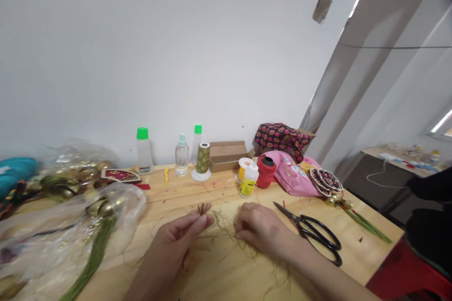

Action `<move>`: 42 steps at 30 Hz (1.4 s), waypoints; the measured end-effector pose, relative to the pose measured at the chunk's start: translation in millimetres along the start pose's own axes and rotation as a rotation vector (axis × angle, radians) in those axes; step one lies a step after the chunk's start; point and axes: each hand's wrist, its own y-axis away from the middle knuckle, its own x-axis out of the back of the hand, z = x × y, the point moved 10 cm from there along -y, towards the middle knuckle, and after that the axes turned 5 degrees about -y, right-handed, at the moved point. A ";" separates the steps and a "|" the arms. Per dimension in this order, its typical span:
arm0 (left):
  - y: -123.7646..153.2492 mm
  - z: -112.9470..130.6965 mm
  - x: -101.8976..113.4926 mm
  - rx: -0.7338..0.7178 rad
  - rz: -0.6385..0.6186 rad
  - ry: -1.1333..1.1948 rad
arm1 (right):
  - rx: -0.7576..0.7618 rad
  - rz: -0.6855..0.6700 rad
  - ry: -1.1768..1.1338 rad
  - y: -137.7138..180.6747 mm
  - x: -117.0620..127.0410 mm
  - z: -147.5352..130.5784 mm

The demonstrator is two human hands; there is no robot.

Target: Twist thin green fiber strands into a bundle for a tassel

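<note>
My left hand (176, 240) pinches a small bundle of olive-green thread (201, 208) between thumb and fingers, its short ends sticking up past the fingertips. To the right, my right hand (259, 225) rests low over the table with its fingers curled inward; what they hold, if anything, is hidden. Loose green thread scraps (222, 223) lie tangled between both hands and under the right one. Black-handled scissors (310, 230) lie just right of my right hand, blades pointing toward the back.
Along the wall stand green-capped bottles (144, 153), an olive thread spool (203, 159), a cardboard box (228, 155), a glue bottle (248, 181) and a red thread cone (266, 172). Plastic bags with brass bells (102, 207) and a green tassel (93, 254) fill the left. A pink bag (293, 176) lies back right.
</note>
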 end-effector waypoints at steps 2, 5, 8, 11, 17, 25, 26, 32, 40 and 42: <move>-0.5 -2.2 0.8 0.019 0.004 0.016 | -0.027 -0.051 0.029 7.3 -0.3 6.6; -2.2 -8.3 3.6 0.057 0.041 0.055 | -0.079 -0.034 -0.049 24.7 15.0 24.5; -1.7 -10.0 3.3 0.078 0.062 0.081 | -0.134 0.029 -0.199 39.5 32.7 39.6; -0.6 -5.5 3.4 0.044 0.069 0.078 | -0.136 0.062 -0.204 40.3 35.8 38.5; -3.2 -9.8 7.9 0.039 0.050 0.103 | 0.018 0.051 -0.061 21.7 13.8 6.4; 2.2 -20.3 -4.3 0.197 0.041 0.511 | -0.004 0.017 -0.090 38.8 14.8 8.2; 1.9 -21.4 -7.2 0.205 0.026 0.565 | 0.019 0.018 -0.098 37.9 12.1 5.2; -1.5 -26.1 -4.1 0.196 0.029 0.695 | 0.018 0.076 -0.252 23.8 15.2 1.2; 2.3 -25.9 -5.1 0.239 0.047 0.666 | -0.147 0.119 -0.448 35.1 30.6 32.8; 2.8 -25.3 -6.6 0.235 0.032 0.639 | -0.193 0.119 -0.500 37.1 22.1 44.3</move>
